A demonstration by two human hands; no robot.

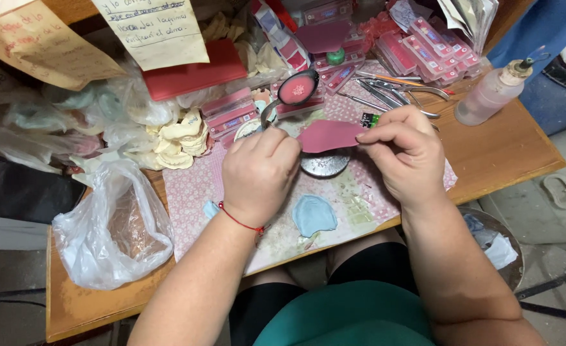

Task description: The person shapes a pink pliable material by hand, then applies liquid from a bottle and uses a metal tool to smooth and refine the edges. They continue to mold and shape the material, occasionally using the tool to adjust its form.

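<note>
Flat pink sheet (330,135), held aloft

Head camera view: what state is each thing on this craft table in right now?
Pink sheet: pinched between both hands, lifted off the table.
Left hand: closed on the sheet's left end.
Right hand: fingertips gripping the sheet's right end.
Squeeze bottle: capped, lying tilted.
Plastic bag: crumpled, mouth open.
Blue mould: lying flat, untouched.
</note>
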